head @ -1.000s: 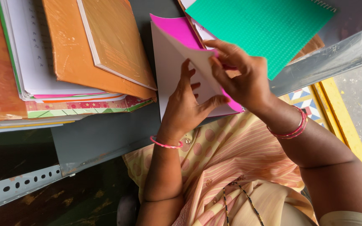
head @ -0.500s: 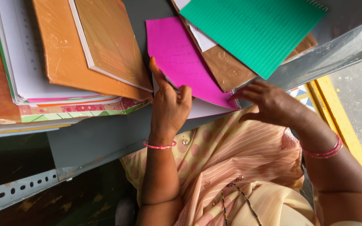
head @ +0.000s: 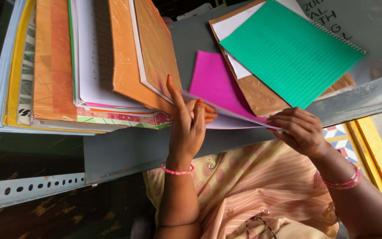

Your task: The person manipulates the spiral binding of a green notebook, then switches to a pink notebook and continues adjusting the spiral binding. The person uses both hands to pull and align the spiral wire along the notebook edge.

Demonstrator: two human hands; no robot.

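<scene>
The left hand (head: 189, 126) propped the pink sheet (head: 217, 84) on open fingers; the right hand (head: 299, 128) pinched its near edge. Just left, the leaning book stack (head: 93, 71) might slide if nudged
</scene>
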